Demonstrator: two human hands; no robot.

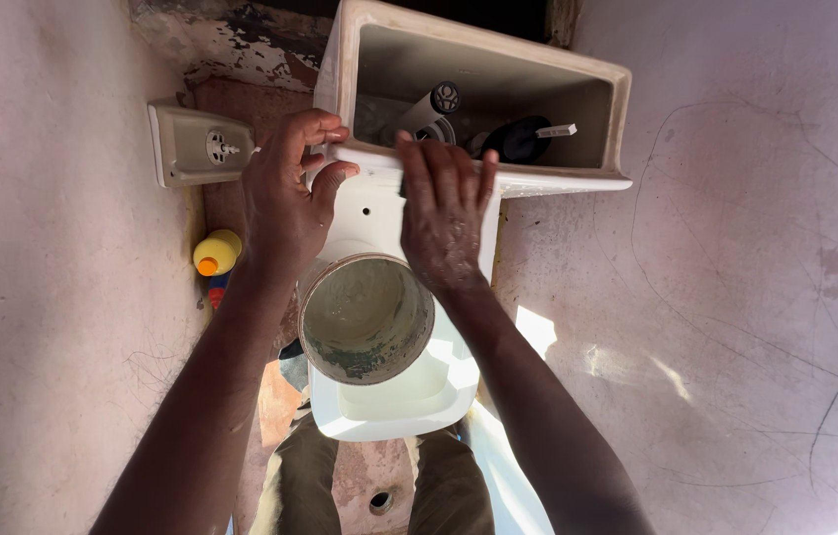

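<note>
A white toilet tank point(577, 183) stands open with no lid, and a black flush valve point(523, 139) and a grey fill valve point(436, 104) show inside. My left hand point(285, 203) curls over the tank's front rim, fingers inside and thumb outside. My right hand point(444, 213) lies flat against the tank's front, its fingertips reaching the rim; a small dark edge shows by its thumb side, too hidden to identify. Just below both hands a dirty round bucket point(365, 317) sits on the toilet bowl point(419, 406).
The tank lid point(191, 147) leans against the left wall. Under it stands a yellow bottle point(216, 253) with an orange cap. Scratched pink walls close in on both sides. My trousered knees point(449, 485) straddle the bowl, with a floor hole point(380, 501) between them.
</note>
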